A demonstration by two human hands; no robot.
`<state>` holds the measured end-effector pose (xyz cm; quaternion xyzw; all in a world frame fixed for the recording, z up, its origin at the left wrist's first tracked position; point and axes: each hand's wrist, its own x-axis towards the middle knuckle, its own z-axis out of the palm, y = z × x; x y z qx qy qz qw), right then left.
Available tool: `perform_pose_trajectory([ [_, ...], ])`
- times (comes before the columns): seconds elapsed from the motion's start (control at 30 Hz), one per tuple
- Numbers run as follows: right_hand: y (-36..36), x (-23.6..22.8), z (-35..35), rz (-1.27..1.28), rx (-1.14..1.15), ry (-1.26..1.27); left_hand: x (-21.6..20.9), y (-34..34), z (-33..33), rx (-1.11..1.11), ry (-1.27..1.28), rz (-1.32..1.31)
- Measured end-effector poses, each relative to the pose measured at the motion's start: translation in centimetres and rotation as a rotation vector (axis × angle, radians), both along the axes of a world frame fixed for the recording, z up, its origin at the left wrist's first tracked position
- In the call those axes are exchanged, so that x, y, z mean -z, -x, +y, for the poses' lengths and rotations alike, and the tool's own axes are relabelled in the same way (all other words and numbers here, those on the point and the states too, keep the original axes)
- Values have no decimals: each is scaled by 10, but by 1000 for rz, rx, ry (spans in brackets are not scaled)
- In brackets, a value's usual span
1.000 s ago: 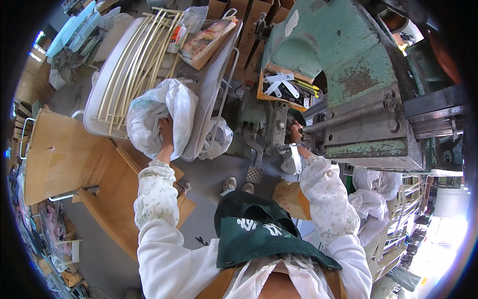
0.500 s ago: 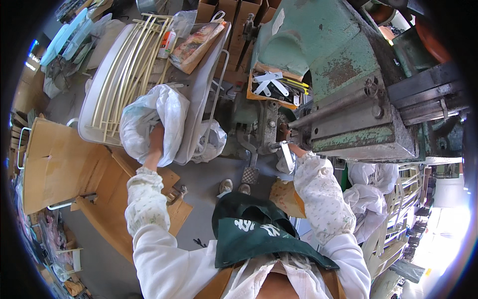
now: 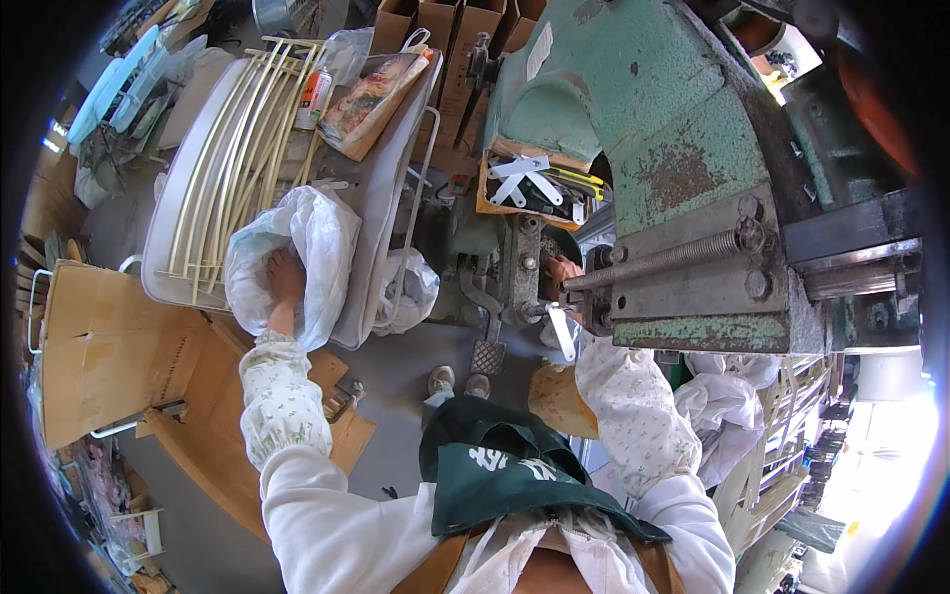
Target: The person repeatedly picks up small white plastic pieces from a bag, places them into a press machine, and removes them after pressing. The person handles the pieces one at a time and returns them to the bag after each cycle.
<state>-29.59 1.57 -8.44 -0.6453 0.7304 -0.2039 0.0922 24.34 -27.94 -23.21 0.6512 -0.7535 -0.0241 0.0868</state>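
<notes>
My left hand (image 3: 285, 277) is inside the mouth of a white plastic bag (image 3: 332, 233), its fingertips hidden among the folds. The bag rests on a pale padded surface at the left. At the green machine (image 3: 658, 163), my right hand (image 3: 562, 270) reaches in behind a spring-wrapped rod (image 3: 663, 259), its fingers bent together. What they hold, if anything, is hidden. A white flat metal strip (image 3: 563, 333) hangs at an angle just below that hand, beside the machine's metal block (image 3: 524, 262).
An open box (image 3: 524, 206) of white strips and yellow-handled tools sits on the machine. Cream metal rods (image 3: 233, 168) and a spray can (image 3: 314, 99) lie at the left. A foot pedal (image 3: 488, 356) stands near my shoes. Cardboard (image 3: 109, 346) spreads lower left.
The view has shifted slightly. My left hand shows more of its back inside the bag. The white strip hangs a little lower in view, and my right hand's fingers show more clearly.
</notes>
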Motion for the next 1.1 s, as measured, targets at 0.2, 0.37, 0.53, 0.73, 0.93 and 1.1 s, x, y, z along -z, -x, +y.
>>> perform_pose_trajectory([
  [0.2,6,-9,-1,-1,12,13,-11,-5,8,152,-131,385],
  [0.37,6,-13,9,4,21,19,-33,-2,16,194,-93,403],
  [0.53,10,-12,15,21,39,35,-138,4,41,-16,151,395],
  [0.73,7,-9,-6,35,28,88,-176,-15,66,-438,-96,1337],
  [0.93,3,-2,-22,16,24,137,-222,67,152,-244,-543,1947],
  [1.1,-6,1,-17,-32,19,149,-218,141,257,-130,-1295,1946],
])
